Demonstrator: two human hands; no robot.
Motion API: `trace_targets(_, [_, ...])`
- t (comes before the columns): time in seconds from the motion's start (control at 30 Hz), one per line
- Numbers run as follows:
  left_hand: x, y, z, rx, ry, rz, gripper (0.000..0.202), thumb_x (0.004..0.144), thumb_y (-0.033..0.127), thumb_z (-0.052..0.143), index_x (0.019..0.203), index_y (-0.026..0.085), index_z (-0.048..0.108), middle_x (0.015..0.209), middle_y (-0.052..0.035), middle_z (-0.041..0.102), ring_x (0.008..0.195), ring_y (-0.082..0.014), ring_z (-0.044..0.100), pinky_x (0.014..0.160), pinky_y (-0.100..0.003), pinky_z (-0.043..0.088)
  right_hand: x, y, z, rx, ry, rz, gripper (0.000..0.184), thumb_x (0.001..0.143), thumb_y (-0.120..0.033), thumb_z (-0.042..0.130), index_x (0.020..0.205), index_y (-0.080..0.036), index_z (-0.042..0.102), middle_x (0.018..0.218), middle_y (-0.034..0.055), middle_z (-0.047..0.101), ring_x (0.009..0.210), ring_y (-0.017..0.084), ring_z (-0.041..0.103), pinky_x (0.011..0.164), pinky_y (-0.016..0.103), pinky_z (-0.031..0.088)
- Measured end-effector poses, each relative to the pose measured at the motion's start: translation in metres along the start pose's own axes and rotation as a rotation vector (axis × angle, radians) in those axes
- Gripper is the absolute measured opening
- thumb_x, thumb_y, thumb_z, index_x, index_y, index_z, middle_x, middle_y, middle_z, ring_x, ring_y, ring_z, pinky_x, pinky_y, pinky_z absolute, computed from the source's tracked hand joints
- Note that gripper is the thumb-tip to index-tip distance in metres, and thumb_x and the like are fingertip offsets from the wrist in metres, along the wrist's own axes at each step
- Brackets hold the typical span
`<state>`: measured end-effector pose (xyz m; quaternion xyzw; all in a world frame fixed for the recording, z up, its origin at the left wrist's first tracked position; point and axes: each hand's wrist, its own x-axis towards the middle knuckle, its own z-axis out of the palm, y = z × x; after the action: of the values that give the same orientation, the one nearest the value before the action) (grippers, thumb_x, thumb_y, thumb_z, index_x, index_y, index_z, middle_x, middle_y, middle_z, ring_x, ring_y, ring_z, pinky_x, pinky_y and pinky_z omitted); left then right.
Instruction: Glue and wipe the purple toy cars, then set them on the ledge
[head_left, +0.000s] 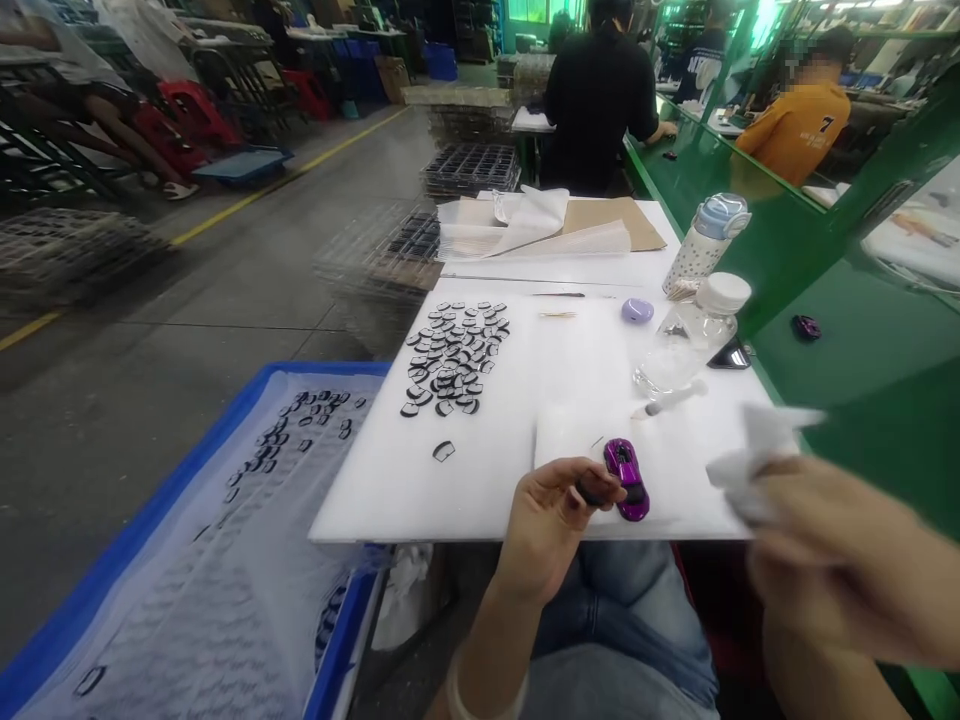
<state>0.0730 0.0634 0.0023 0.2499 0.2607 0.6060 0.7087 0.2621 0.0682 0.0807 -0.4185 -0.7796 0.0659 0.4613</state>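
Observation:
Over the front edge of the white table (480,500), my left hand (551,515) pinches a small dark part (595,488), largely covered by the fingers. Just right of those fingertips lies a shiny purple toy car (627,480) on the tabletop. My right hand (817,530), smeared by motion, is raised at the right and closed around a crumpled white tissue (761,450). Many small clear parts with black rims (454,355) are spread and heaped on the table's left side. One such part (443,451) lies apart, closer to me.
A clear bottle (686,335), a syringe-like dispenser (675,397), a lilac case (637,311) and a dotted drinking bottle (705,240) stand right. A blue-edged bin (150,500) with more parts is left. A green conveyor (847,370) runs alongside; co-workers sit ahead.

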Motion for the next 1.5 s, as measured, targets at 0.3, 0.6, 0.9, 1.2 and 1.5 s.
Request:
trace_targets(0.3, [-0.002,0.001,0.002,0.019,0.052,-0.018,0.030,0.058,0.042,0.093,0.077,0.022,0.080,0.071,-0.0033,0.075,0.065,-0.0117,0.067,0.068,-0.022,0.058,-0.006,-0.010,0.047,-0.077,-0.074,-0.356,0.016,0.087,-0.012,0.060,0.101,-0.017,0.067,0.086,0.0076,0.065,0.065,0.015,0.064,0.051,0.027,0.054])
trace_targets(0.6, [0.001,0.001,0.004,0.070,0.057,-0.013,0.029,0.059,0.043,0.093,0.077,0.024,0.081,0.071,-0.0034,0.075,0.063,-0.0105,0.068,0.064,-0.018,0.058,-0.011,-0.013,0.037,-0.113,-0.097,-0.323,0.016,0.089,-0.014,0.061,0.103,-0.018,0.068,0.084,0.0066,0.069,0.061,0.015,0.063,0.051,0.029,0.053])
trace_targets(0.9, [-0.013,0.017,-0.009,1.043,-0.004,0.437,0.018,0.080,0.021,0.079,0.097,0.021,0.078,0.087,-0.0046,0.078,0.078,-0.0166,0.072,0.074,-0.026,0.062,-0.036,0.018,0.012,0.074,-0.175,0.288,0.011,0.091,-0.018,0.065,0.088,-0.022,0.075,0.079,0.0034,0.073,0.067,0.016,0.069,0.055,0.025,0.053])
trace_targets(1.2, [-0.003,-0.007,0.005,1.461,-0.154,0.741,0.016,0.087,0.018,0.069,0.103,0.020,0.072,0.088,-0.0052,0.070,0.081,-0.0176,0.067,0.070,-0.030,0.060,-0.056,0.021,0.040,0.150,-0.161,0.537,0.014,0.091,-0.030,0.065,0.093,-0.019,0.073,0.082,0.0056,0.070,0.069,0.018,0.066,0.053,0.027,0.050])
trace_targets(1.5, [-0.003,-0.003,0.003,1.442,-0.095,0.596,0.020,0.088,0.018,0.069,0.108,0.018,0.071,0.095,-0.0049,0.067,0.091,-0.0161,0.065,0.079,-0.029,0.059,-0.053,0.024,0.038,0.169,-0.214,0.533,0.008,0.092,-0.025,0.063,0.091,-0.020,0.069,0.082,0.0036,0.066,0.071,0.016,0.062,0.059,0.027,0.048])
